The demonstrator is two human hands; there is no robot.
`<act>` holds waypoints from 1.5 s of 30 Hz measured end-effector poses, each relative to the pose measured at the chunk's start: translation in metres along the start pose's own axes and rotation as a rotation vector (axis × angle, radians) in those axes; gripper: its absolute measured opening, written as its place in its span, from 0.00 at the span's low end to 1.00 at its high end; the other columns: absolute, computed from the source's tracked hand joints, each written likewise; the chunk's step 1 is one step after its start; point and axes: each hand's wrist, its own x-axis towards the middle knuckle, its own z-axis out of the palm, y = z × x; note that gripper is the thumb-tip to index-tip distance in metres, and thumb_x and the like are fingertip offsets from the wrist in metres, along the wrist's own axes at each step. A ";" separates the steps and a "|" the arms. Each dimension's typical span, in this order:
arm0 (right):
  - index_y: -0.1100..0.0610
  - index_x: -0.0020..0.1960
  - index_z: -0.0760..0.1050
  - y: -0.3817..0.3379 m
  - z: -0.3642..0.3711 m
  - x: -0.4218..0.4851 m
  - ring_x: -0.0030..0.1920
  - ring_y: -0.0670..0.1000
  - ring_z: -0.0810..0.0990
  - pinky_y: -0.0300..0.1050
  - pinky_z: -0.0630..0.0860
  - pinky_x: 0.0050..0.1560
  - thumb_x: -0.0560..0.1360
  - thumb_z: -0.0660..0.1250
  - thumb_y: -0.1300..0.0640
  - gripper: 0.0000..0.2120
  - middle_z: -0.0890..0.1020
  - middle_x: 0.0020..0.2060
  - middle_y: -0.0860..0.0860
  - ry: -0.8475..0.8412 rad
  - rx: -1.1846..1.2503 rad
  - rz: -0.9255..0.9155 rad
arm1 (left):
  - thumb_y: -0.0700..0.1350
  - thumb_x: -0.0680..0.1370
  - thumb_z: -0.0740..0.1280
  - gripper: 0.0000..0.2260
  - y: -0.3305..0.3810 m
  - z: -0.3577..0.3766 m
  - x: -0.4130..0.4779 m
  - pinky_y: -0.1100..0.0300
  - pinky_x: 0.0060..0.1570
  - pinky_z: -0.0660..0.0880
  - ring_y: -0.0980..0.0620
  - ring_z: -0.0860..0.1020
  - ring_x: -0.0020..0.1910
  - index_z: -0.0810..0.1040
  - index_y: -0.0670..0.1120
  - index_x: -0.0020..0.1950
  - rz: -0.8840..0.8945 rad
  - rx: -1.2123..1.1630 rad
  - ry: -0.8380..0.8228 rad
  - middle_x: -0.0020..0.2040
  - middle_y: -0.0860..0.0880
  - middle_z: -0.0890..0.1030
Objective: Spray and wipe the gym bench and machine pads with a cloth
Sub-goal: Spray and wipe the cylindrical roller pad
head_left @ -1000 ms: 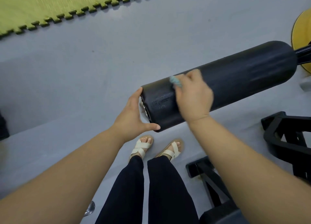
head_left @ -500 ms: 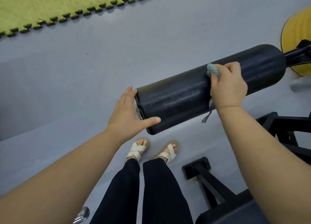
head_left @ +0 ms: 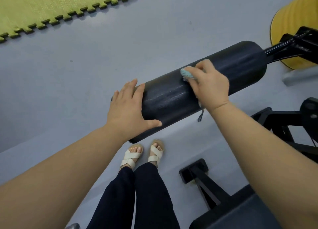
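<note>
Head view of a wiping stroke on one cylindrical black roller pad (head_left: 197,92), which is carried on a black machine arm (head_left: 290,47) running off to the upper right. Compared with half a second ago, the right hand (head_left: 210,84) sits slightly nearer the middle of the pad, having a second ago been close to the free end; it is closed around a bunched teal cloth (head_left: 186,73), pressed against the pad's upper surface, with a dark frayed thread (head_left: 200,115) hanging below the wrist. The left hand (head_left: 130,108) lies flat and open over the pad's free end, fingers spread, holding nothing and apparently steadying the roller, where earlier it cupped the end face. Faint wet streaks show between the two hands, suggesting that the near half is already wiped and the stretch toward the arm remains. Counted in view: one pad, one cloth, two hands, two sandalled feet (head_left: 142,153), one yellow disc (head_left: 296,18) behind the arm, and one green interlocking mat (head_left: 51,6) on the grey floor (head_left: 68,77). No spray bottle is visible.
</note>
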 end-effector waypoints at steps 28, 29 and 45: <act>0.52 0.53 0.79 0.053 -0.013 0.036 0.37 0.57 0.72 0.46 0.64 0.34 0.78 0.61 0.50 0.11 0.73 0.52 0.56 -0.116 -0.056 0.341 | 0.66 0.61 0.73 0.44 0.073 0.007 0.063 0.48 0.59 0.70 0.44 0.66 0.64 0.61 0.49 0.70 -0.097 0.129 -0.042 0.66 0.47 0.66; 0.53 0.51 0.80 0.037 -0.009 0.029 0.33 0.55 0.69 0.45 0.63 0.31 0.77 0.64 0.51 0.09 0.74 0.49 0.57 -0.145 -0.015 0.255 | 0.65 0.61 0.74 0.44 0.072 0.007 0.063 0.48 0.58 0.71 0.44 0.66 0.63 0.62 0.48 0.70 -0.095 0.129 -0.041 0.65 0.47 0.66; 0.52 0.58 0.76 -0.016 -0.006 0.025 0.40 0.54 0.71 0.46 0.66 0.38 0.80 0.57 0.48 0.14 0.70 0.55 0.54 -0.246 -0.107 0.334 | 0.68 0.62 0.70 0.43 0.064 0.009 0.060 0.48 0.61 0.67 0.45 0.66 0.64 0.62 0.49 0.70 -0.035 0.090 -0.056 0.66 0.47 0.66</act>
